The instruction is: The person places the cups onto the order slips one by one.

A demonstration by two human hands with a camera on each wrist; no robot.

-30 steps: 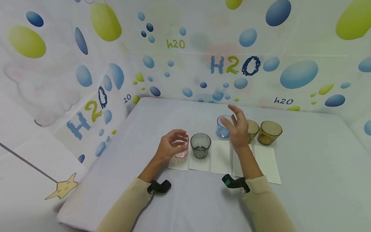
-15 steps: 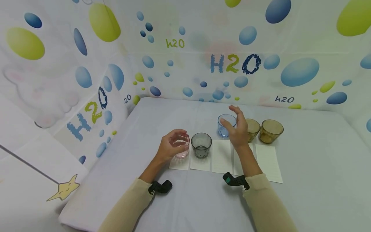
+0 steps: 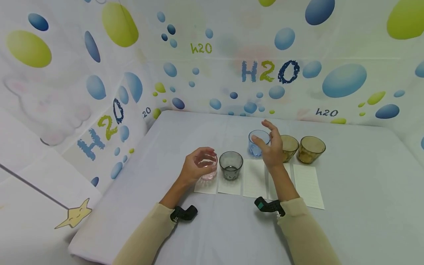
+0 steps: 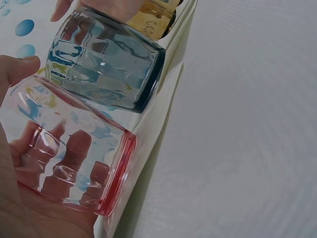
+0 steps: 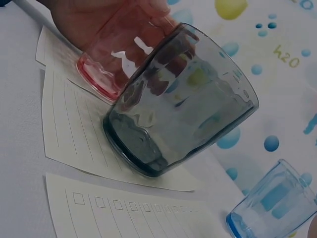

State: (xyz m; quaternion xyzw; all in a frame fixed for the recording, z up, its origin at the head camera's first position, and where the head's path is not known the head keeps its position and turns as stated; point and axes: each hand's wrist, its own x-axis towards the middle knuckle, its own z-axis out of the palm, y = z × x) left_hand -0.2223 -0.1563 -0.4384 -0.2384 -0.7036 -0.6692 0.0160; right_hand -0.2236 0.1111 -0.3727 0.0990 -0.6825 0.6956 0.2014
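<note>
Curved around the pink glass (image 3: 208,177) is the left hand (image 3: 193,168); through the glass (image 4: 64,153) its fingers show along the far side in the left wrist view. The grey glass (image 3: 231,166) stands upright on a paper strip, just right of the pink one. Beside the blue glass (image 3: 254,149), the right hand (image 3: 273,152) is raised with fingers spread, its thumb overlapping that glass in the head view. Contact between them cannot be told. In the right wrist view the grey glass (image 5: 173,104) partly covers the pink glass (image 5: 114,59).
Two amber glasses (image 3: 289,149) (image 3: 311,149) stand right of the right hand, the nearer partly hidden by it. Several white paper strips (image 3: 254,178) lie in a row on the white-covered table (image 3: 218,228). A patterned curtain (image 3: 218,81) rises behind.
The head view has shifted slightly. Both hands keep their pose, and the glasses show no clear movement on the table.
</note>
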